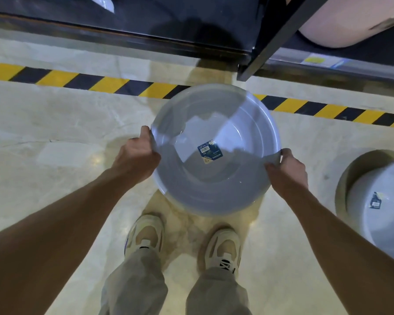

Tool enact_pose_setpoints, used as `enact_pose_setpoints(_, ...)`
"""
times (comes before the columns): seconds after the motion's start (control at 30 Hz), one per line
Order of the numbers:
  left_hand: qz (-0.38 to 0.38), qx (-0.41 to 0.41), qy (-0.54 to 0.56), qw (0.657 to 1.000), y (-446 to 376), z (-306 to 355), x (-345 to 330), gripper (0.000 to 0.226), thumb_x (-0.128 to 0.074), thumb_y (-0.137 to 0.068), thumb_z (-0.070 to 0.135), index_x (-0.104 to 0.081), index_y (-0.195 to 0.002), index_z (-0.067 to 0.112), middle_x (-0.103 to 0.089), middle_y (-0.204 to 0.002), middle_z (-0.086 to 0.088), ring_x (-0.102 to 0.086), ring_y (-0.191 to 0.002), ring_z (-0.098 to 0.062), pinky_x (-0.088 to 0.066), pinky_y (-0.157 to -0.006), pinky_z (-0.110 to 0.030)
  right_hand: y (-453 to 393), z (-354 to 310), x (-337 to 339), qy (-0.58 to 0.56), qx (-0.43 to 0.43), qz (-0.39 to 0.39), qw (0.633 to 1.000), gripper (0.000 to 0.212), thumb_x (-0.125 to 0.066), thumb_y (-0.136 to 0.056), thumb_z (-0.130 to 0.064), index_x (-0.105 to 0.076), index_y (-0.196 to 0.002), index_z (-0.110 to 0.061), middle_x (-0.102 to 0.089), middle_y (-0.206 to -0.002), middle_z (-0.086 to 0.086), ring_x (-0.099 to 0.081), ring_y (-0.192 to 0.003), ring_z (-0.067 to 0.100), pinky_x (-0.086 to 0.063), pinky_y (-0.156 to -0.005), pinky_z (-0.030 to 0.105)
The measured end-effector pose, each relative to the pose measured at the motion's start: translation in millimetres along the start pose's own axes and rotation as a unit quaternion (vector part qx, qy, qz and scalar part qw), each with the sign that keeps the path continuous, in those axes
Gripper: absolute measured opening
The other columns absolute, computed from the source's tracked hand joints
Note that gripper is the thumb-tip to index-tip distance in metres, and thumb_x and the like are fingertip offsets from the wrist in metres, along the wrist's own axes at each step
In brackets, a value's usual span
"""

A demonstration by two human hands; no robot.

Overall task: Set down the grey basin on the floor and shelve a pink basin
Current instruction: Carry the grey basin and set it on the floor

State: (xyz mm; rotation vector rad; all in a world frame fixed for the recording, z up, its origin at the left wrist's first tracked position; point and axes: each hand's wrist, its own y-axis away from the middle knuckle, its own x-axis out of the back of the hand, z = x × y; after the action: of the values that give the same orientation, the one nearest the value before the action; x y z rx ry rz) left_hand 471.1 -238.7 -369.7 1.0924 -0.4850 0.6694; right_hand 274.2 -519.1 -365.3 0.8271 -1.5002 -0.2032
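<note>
A round grey basin point(214, 178) with a blue label on its bottom hangs in front of me, above the pale floor and just ahead of my shoes. My left hand point(138, 155) grips its left rim, thumb over the edge. My right hand point(287, 170) grips the right rim the same way. A pink basin point(341, 23) lies on the dark shelf at the top right, partly cut off by the frame.
A second grey basin point(382, 208) sits on the floor at the right edge. A yellow-and-black striped tape line point(77, 79) crosses the floor ahead. A black shelf upright point(273, 39) and the low dark shelf base point(123, 30) stand beyond it.
</note>
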Motion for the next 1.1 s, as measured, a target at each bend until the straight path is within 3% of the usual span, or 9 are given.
enact_pose_setpoints(0.07,-0.005,-0.005,-0.008,1.000,-1.6,-2.6,-7.5,0.029,-0.052,-0.085,0.004,-0.040,-0.108,0.015,-0.056,-0.076,-0.015,-0.054,-0.067,-0.036,-0.032,-0.054,-0.033,-2.0,1.4,-4.9,0.003,-0.010,0.006,1.000,0.037,-0.052,-0.085,-0.030,-0.050,-0.120,-0.019,-0.056,-0.098,0.009,-0.050,-0.082,0.033,-0.040,-0.071,0.037)
enact_pose_setpoints(0.17,-0.014,0.025,-0.016,0.999,-6.9,-1.9,-17.9,0.030,-0.056,-0.083,0.009,-0.035,-0.104,0.017,-0.055,-0.077,-0.013,-0.054,-0.062,-0.034,-0.040,-0.051,-0.032,-3.8,2.4,-8.8,0.014,-0.028,0.002,1.000,0.042,-0.052,-0.084,-0.028,-0.049,-0.125,-0.021,-0.047,-0.099,0.005,-0.047,-0.082,0.032,-0.039,-0.076,0.038)
enact_pose_setpoints(0.23,-0.028,0.068,-0.006,0.997,-11.0,1.8,-21.2,0.032,-0.057,-0.081,0.011,-0.034,-0.103,0.018,-0.055,-0.080,-0.013,-0.061,-0.066,-0.038,-0.056,-0.058,-0.041,-2.5,3.6,-11.3,0.020,-0.034,-0.023,0.999,0.036,-0.054,-0.083,-0.026,-0.047,-0.117,-0.016,-0.052,-0.097,0.007,-0.050,-0.082,0.034,-0.042,-0.075,0.038)
enact_pose_setpoints(0.3,-0.025,0.087,0.010,0.996,-11.8,4.2,-21.5,0.032,-0.055,-0.080,0.008,-0.034,-0.102,0.020,-0.055,-0.083,-0.013,-0.064,-0.070,-0.042,-0.061,-0.064,-0.049,0.8,5.7,-15.0,0.013,-0.032,-0.047,0.998,0.031,-0.057,-0.082,-0.022,-0.042,-0.108,-0.012,-0.055,-0.092,0.011,-0.053,-0.080,0.036,-0.046,-0.073,0.039)
enact_pose_setpoints(0.43,-0.016,0.078,0.023,0.997,-3.7,5.0,-12.0,0.030,-0.054,-0.077,0.008,-0.034,-0.094,0.024,-0.059,-0.083,-0.014,-0.064,-0.065,-0.040,-0.061,-0.048,-0.048,12.7,9.2,-15.6,0.000,-0.025,-0.047,0.999,0.032,-0.060,-0.081,-0.022,-0.038,-0.103,-0.015,-0.048,-0.075,0.001,-0.055,-0.075,0.037,-0.047,-0.069,0.039)
enact_pose_setpoints(0.57,-0.022,0.070,0.047,0.996,14.7,13.7,13.3,0.030,-0.057,-0.075,0.010,-0.040,-0.097,0.022,-0.056,-0.087,-0.012,-0.062,-0.071,-0.037,-0.057,-0.035,-0.045,27.4,11.5,2.4,-0.022,-0.013,-0.024,0.999,0.032,-0.060,-0.081,-0.024,-0.042,-0.107,-0.013,-0.049,-0.077,0.002,-0.054,-0.076,0.037,-0.047,-0.069,0.039)
enact_pose_setpoints(0.83,-0.022,0.010,0.008,1.000,58.2,65.1,78.6,0.038,-0.069,-0.088,0.025,-0.041,-0.113,0.018,-0.060,-0.106,-0.016,-0.068,-0.073,-0.041,-0.062,-0.052,-0.049,81.7,16.7,73.9,-0.098,0.001,0.015,0.995,0.033,-0.059,-0.081,-0.026,-0.039,-0.106,-0.018,-0.050,-0.071,0.000,-0.050,-0.060,0.021,-0.036,-0.051,0.033)
enact_pose_setpoints(0.97,-0.037,-0.030,-0.027,0.998,77.4,118.6,101.5,0.049,-0.076,-0.085,0.033,-0.043,-0.119,0.018,-0.065,-0.107,-0.016,-0.067,-0.091,-0.042,-0.063,-0.067,-0.052,114.5,38.8,119.7,-0.128,-0.034,0.021,0.991,0.037,-0.063,-0.084,-0.032,-0.041,-0.109,-0.015,-0.057,-0.086,0.009,-0.056,-0.074,0.034,-0.044,-0.063,0.036)
enact_pose_setpoints(1.1,-0.054,-0.087,-0.066,0.993,100.6,184.6,109.0,0.050,-0.077,-0.083,0.036,-0.045,-0.116,0.018,-0.069,-0.104,-0.018,-0.067,-0.094,-0.042,-0.060,-0.077,-0.051,143.7,70.6,168.7,-0.177,-0.079,0.045,0.980,0.040,-0.067,-0.082,-0.039,-0.043,-0.104,-0.014,-0.061,-0.094,0.012,-0.060,-0.086,0.038,-0.051,-0.074,0.043)
